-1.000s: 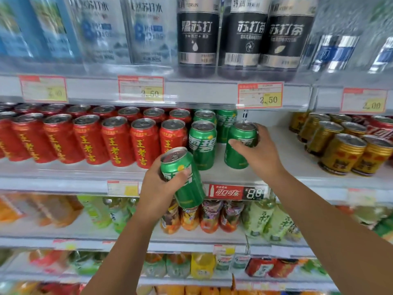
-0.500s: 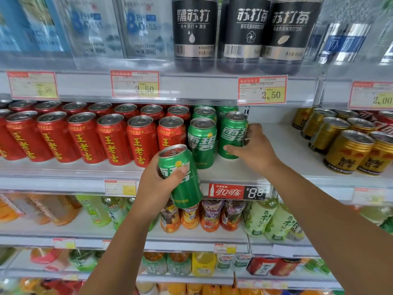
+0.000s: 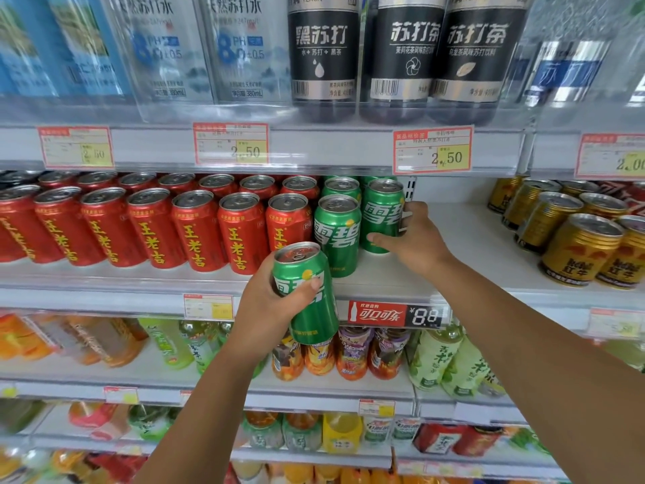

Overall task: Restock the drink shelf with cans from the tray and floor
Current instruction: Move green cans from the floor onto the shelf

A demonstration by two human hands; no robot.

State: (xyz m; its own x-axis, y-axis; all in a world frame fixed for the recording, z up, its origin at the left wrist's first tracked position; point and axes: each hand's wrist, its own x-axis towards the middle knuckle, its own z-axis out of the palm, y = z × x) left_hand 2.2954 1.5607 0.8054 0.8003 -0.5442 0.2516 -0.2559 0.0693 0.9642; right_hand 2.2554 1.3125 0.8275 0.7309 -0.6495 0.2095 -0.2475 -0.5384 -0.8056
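A: Where are your cans?
B: On the white metal shelf (image 3: 453, 260) your right hand (image 3: 415, 235) grips an upright green aluminium can (image 3: 380, 218); your left hand (image 3: 268, 305) holds a tilted green aluminium can (image 3: 307, 295) before its edge.
A: Risk?
B: Shove hard and the front green can (image 3: 336, 235) may topple.

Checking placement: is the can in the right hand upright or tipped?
Upright: the can stands on the shelf, lid facing up, right hand gripping its side.

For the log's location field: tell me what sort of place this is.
Probably a shop's drink aisle: price tags on shelf edges, rows of identical red cans, bottled drinks above.
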